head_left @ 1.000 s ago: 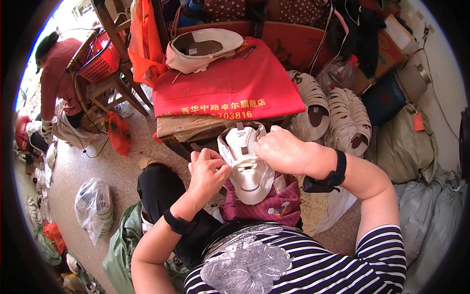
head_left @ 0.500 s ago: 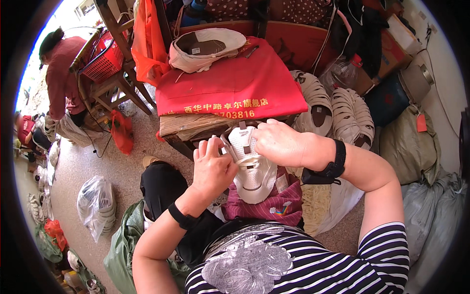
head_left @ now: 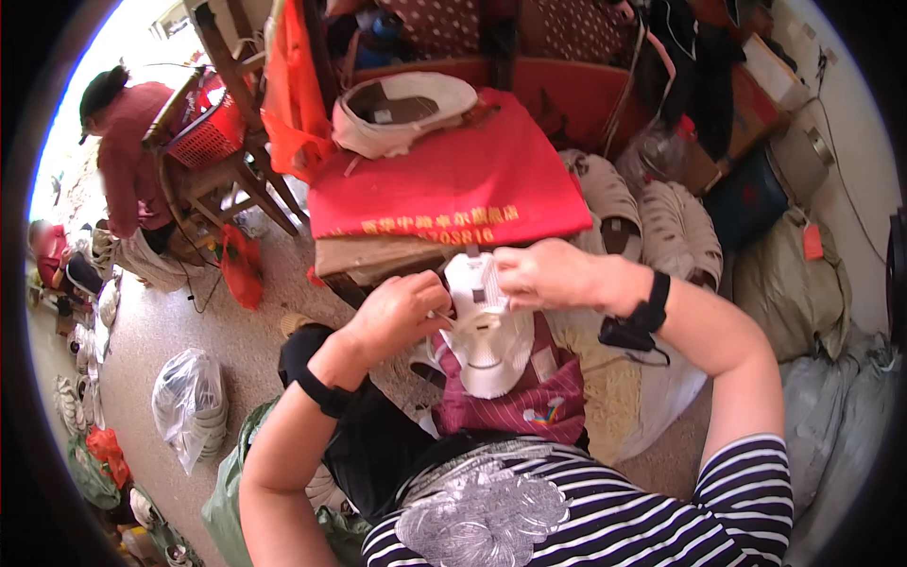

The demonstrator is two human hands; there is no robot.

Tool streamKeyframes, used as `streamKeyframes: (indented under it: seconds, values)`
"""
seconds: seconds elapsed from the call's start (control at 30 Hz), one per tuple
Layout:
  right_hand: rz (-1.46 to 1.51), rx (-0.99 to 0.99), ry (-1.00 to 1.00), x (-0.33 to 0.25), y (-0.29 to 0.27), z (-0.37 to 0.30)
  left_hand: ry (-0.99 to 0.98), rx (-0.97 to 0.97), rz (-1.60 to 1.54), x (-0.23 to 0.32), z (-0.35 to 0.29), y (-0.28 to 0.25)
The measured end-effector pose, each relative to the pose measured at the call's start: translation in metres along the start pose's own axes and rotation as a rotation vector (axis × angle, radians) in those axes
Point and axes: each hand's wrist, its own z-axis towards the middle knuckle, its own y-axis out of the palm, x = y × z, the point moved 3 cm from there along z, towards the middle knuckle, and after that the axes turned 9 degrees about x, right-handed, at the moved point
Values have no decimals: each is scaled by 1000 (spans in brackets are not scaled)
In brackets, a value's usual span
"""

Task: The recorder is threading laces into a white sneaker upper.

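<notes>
A white sneaker (head_left: pixel 495 367) rests on my lap with its toe toward me and its tongue (head_left: pixel 470 283) pointing away. My left hand (head_left: pixel 399 310) is closed at the left of the opening, pinching a thin white strand that looks like a shoelace. On the other side, the bent fingers of my right hand (head_left: pixel 557 276) grip the edge beside the tongue; whether a lace is in them too is hidden. Maroon striped cloth (head_left: pixel 557 378) lies beneath the sneaker.
Ahead stands a low wooden table (head_left: pixel 378 255) under a red cloth (head_left: pixel 435 189), bearing another pale shoe (head_left: pixel 406 99). Stacked shoes (head_left: pixel 675 231) sit to its right. A clear bag of shoes (head_left: pixel 189 406) lies on the left floor. Another person (head_left: pixel 132 161) bends near a chair.
My left hand has shifted left and lower, from above the sneaker's side to its edge. The right hand is slightly lower, and the view has tilted a little.
</notes>
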Motion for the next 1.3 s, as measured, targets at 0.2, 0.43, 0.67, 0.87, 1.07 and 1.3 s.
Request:
streamKeyframes:
  seconds: [0.2,0.43,0.67,0.87,1.07,1.3]
  values:
    - [468,191,453,4,28,-23,-218,150,-278,-10,-10,34]
    - [480,451,740,-14,43,-13,-491,479,-478,1,-22,58]
    - [978,426,590,-63,-23,10,-415,761,-635,65,9,-23]
    - [1374,401,427,-67,-35,37,-380,815,-489,43,30,-35]
    - [1468,381,576,-50,-1,32,-760,722,-1075,26,-1,1]
    - [1466,528,660,-44,-4,35,-692,606,-982,31,-29,35]
